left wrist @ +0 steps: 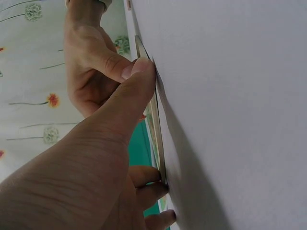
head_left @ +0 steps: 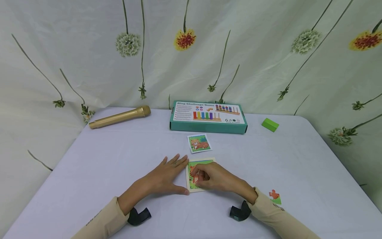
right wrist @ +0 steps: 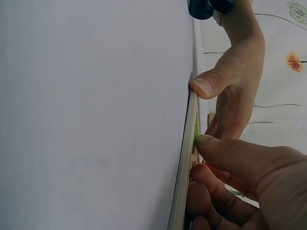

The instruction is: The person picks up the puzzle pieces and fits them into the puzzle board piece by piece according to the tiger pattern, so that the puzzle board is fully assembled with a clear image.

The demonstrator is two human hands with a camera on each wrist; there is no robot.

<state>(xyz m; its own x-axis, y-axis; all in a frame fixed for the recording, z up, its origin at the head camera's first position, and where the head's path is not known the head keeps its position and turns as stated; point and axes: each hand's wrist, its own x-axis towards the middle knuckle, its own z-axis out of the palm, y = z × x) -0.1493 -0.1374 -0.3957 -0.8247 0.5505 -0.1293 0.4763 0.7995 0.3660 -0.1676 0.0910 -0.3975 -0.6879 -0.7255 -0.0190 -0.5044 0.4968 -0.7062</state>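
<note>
A small puzzle board [head_left: 192, 190] with an animal picture on green lies flat on the white table. My left hand [head_left: 167, 177] is spread along its left side, thumb at the near corner and fingertips at the far corner, steadying the edge. Over the picture, my right hand [head_left: 219, 177] has its fingers curled and its tips down on the board, pinching a puzzle piece that they mostly hide. A loose orange and green puzzle piece [head_left: 275, 197] lies beside the right forearm. Beyond the board is a square card [head_left: 199, 143] with a tiger picture.
A teal Ring Challenge Game box [head_left: 209, 127] stands at the back of the table. To its left lies a gold microphone [head_left: 120, 117], and to its right a green block [head_left: 270, 124]. A flowered cloth [head_left: 262, 76] hangs behind the table.
</note>
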